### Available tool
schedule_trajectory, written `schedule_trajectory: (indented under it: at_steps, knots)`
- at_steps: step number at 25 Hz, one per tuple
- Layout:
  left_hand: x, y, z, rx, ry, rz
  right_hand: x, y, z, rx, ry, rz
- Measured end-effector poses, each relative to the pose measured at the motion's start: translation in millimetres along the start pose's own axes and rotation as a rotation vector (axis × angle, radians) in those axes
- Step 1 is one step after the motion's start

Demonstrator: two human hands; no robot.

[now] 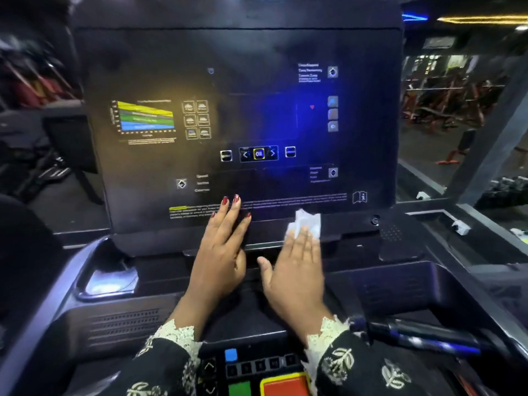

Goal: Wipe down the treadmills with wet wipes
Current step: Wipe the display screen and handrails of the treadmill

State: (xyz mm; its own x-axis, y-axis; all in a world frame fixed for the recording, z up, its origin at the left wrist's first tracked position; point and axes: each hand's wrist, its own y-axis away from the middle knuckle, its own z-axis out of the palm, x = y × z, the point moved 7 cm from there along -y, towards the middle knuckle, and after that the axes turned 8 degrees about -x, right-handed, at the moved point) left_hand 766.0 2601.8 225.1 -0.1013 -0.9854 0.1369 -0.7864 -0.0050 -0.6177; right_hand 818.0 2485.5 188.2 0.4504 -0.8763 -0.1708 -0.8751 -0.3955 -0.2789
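A black treadmill console [243, 115] with a dark display panel fills the view. My left hand [221, 250] lies flat with straight fingers against the panel's lower edge, its fingertips on the printed warning text. My right hand [297, 270] presses a white wet wipe [307, 222] with straight fingers against the ledge below the panel, to the right of my left hand. The wipe sticks out beyond my fingertips.
A cup holder [110, 281] sits at the lower left of the console. Coloured buttons [268, 378] in blue, green, and red lie near the bottom edge, between my sleeves. A dark handle bar [414, 335] runs at the lower right. Gym machines [445, 104] stand behind.
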Motion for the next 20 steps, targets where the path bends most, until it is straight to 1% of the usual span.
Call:
schedule_trajectory:
  at_steps: [2,3,5,7,8,11,14,15,16,18,19,20]
  knots:
    - [-13.6,16.2,-15.0,0.052,-0.069,-0.087,-59.2,9.2,7.2,-0.028,-0.014,-0.199]
    - [-24.2,25.8,-23.8,0.087,-0.106,-0.16,-87.1,13.9,10.7,-0.06,-0.003,-0.296]
    - [-50.4,49.8,-42.3,0.16,-0.141,-0.349,-129.0,21.5,14.9,-0.143,0.009,-0.428]
    - [-76.2,77.0,-58.8,0.228,-0.127,-0.53,-161.1,26.6,22.6,-0.139,0.035,-0.564]
    - [-85.6,87.5,-62.5,0.239,-0.108,-0.588,-173.9,28.5,26.6,-0.116,0.052,-0.635]
    - [-102.2,108.1,-58.5,0.176,-0.028,-0.685,-193.2,34.2,37.9,-0.066,0.11,-0.735]
    - [-106.4,114.1,-52.6,0.129,0.019,-0.707,-194.6,29.2,38.3,0.006,0.238,-0.819]
    - [-105.3,112.7,-49.8,0.1,0.037,-0.691,-190.4,22.1,34.5,0.032,0.241,-0.82]
    - [-102.5,109.9,-46.7,0.057,0.043,-0.662,-180.7,13.1,28.5,0.054,0.204,-0.752]
    - [-95.7,103.6,-41.2,-0.047,0.001,-0.602,-149.8,-0.4,12.5,0.094,0.012,-0.501]
    - [-93.6,102.1,-38.6,-0.102,-0.024,-0.601,-137.0,-0.4,9.4,0.103,-0.08,-0.41]
    - [-91.8,101.9,-36.6,-0.156,-0.037,-0.618,-127.8,4.5,9.0,0.1,-0.129,-0.366]
